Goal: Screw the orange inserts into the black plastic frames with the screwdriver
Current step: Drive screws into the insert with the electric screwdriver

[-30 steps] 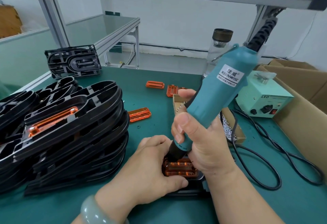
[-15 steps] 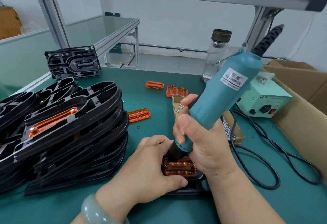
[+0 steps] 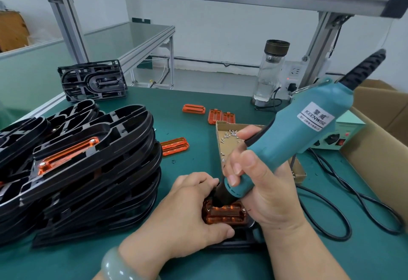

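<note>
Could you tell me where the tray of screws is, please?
In the head view, the cardboard screw tray sits right of centre, behind the right hand, near two orange inserts.

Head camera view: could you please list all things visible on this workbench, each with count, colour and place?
mat: one, green, bench top
screwdriver: one, teal, nose at the worked insert
worked insert: one, orange, in the near frame
near frame: one, black, below the worked insert
stacked frames: many, black, left
fitted insert: one, orange, in top stacked frame
lone frame: one, black, back left
loose inserts: four, orange, middle of the mat
screw tray: one, brown, mid-right
bottle: one, clear with dark cap, back
power box: one, pale green, right
cables: count unclear, black, looping right
cardboard box: one, brown, far right
bracelet: one, pale green, left wrist
left hand: one, holds the worked insert
right hand: one, grips the screwdriver
</note>
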